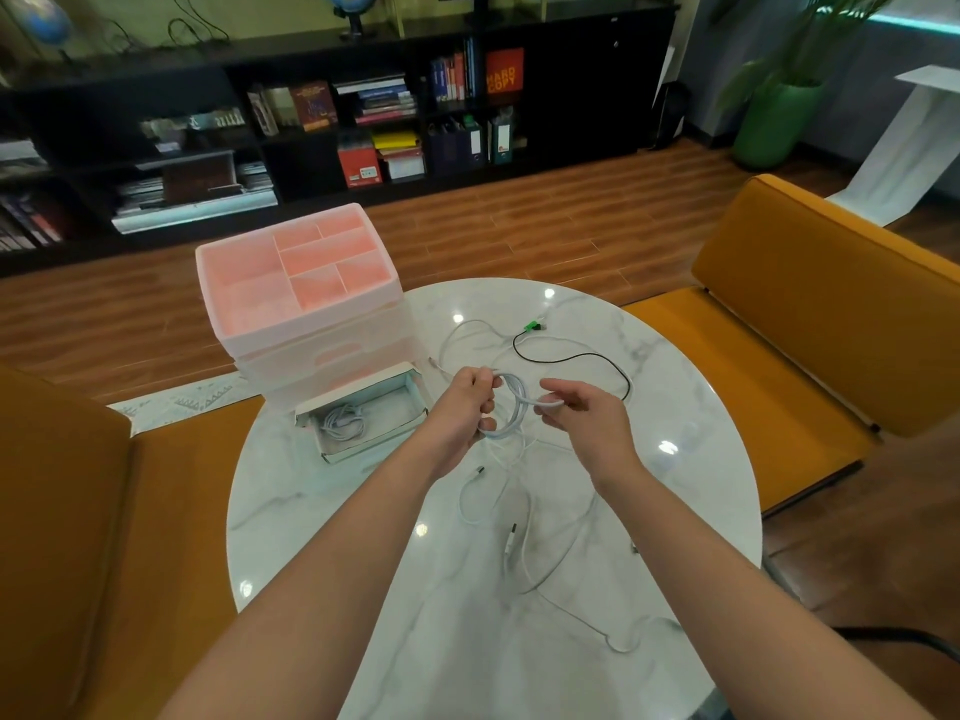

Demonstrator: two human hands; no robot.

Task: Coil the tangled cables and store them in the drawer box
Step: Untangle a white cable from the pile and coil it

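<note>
Over the middle of the round marble table, my left hand grips a small coil of white cable. My right hand pinches the same cable's free strand just right of the coil. More white cables lie tangled on the table below my hands. A black cable with a green plug lies beyond them. The pink drawer box stands at the table's far left. Its bottom drawer is pulled out, with one coiled white cable inside.
Orange padded seats flank the table on the left and right. A dark bookshelf runs along the far wall across a wooden floor. A green plant pot stands at the far right.
</note>
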